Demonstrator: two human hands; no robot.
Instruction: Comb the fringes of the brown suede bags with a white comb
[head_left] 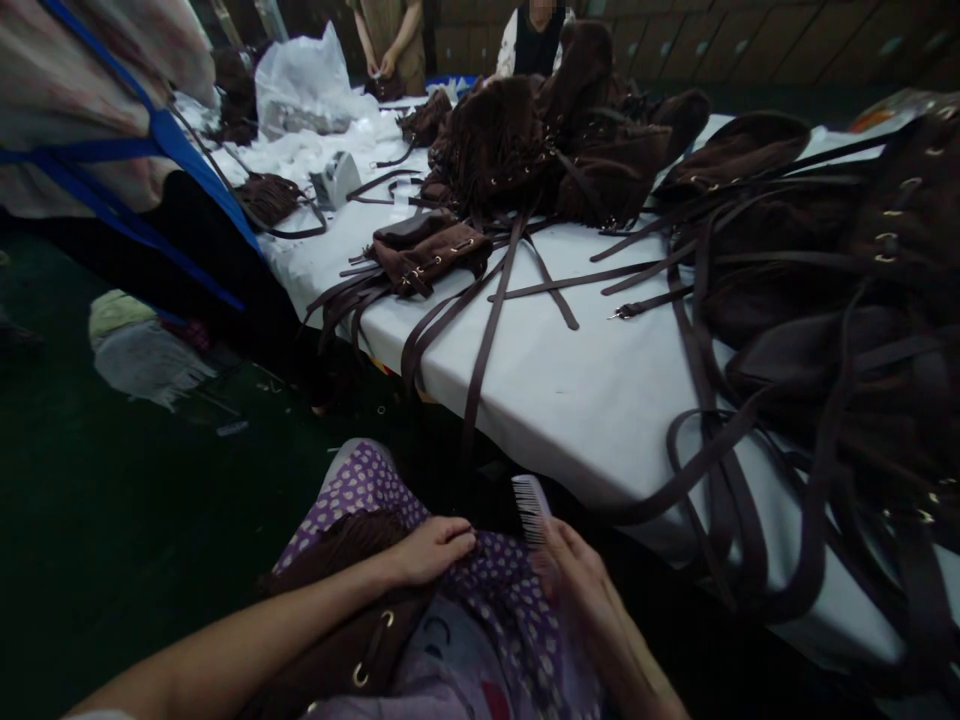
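Observation:
A pale comb [531, 508] is held teeth to the left in my right hand [574, 570], whose fingers are wrapped around its lower part. Across my lap lies a dark brown fringed bag [375, 640] with brass-coloured eyelets. My left hand [433, 550] rests at the bag's right end, over the purple patterned cloth [510, 590] on my legs. Its fingers are curled and pressed together; what lies beneath them, if anything, is hidden. My left forearm crosses the bag and covers part of it.
A white-covered table [555, 390] stands in front, with a heap of brown bags [517, 140], a small brown bag [435, 255] and many straps [817, 480] hanging over its edge. Clear plastic [300, 85] lies at the back. One person [97, 110] stands left; two others are behind the table.

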